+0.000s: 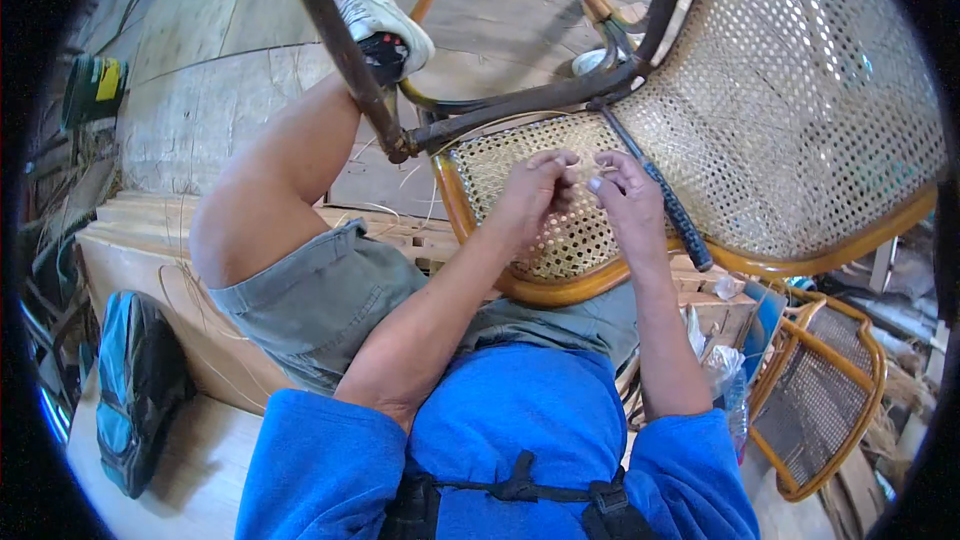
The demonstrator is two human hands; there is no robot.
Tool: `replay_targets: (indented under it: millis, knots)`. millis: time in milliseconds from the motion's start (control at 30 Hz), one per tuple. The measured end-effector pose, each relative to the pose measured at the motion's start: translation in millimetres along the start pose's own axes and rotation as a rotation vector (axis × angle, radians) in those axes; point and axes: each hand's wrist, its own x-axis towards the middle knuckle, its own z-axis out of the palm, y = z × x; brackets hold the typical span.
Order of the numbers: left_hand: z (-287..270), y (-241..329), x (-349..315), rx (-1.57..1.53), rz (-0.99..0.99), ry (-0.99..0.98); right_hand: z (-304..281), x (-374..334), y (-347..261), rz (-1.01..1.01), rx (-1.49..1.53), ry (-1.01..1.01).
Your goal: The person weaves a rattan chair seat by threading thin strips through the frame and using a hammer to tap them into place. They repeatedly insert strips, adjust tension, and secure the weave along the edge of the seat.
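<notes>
A chair with a woven cane seat (575, 230) and an orange-brown wooden rim rests tipped across my lap. Over the seat, my left hand (535, 198) is closed, its fingers curled and thumb drawn in. Close by on the right, my right hand (632, 202) has its fingers bent toward the left one in a loose pinch. Anything held in either is too small to make out. Beside my right hand lies a dark rod (668, 205) with a black textured lower end. A thin pale cane strand (505, 123) curves along the seat's far edge.
The cane back (800, 90) spreads to the right; dark chair legs (335, 35) rise ahead. A smaller cane-panelled frame (820, 395) stands lower right, near a plastic bottle (737, 402). A teal-and-black backpack (135, 390) sits at left. Loose strands hang over the wooden bench (160, 240).
</notes>
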Motion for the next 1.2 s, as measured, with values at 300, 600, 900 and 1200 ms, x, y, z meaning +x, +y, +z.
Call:
replay_targets:
  millis: [300, 600, 900, 1200]
  knots:
    - [30, 10, -24, 0.445, -0.059, -0.172, -26, -21, 10, 0.03, 0.086, 0.058]
    - [48, -6, -31, 0.233, -0.286, -0.25, -118, -127, 17, 0.314, 0.095, 0.387]
    - [44, -5, -31, 0.166, -0.255, -0.192, -79, -255, 180, 0.794, -0.615, 0.439]
    - [51, -20, -37, 0.196, -0.29, -0.24, -94, -274, 151, 0.76, -0.491, 0.392]
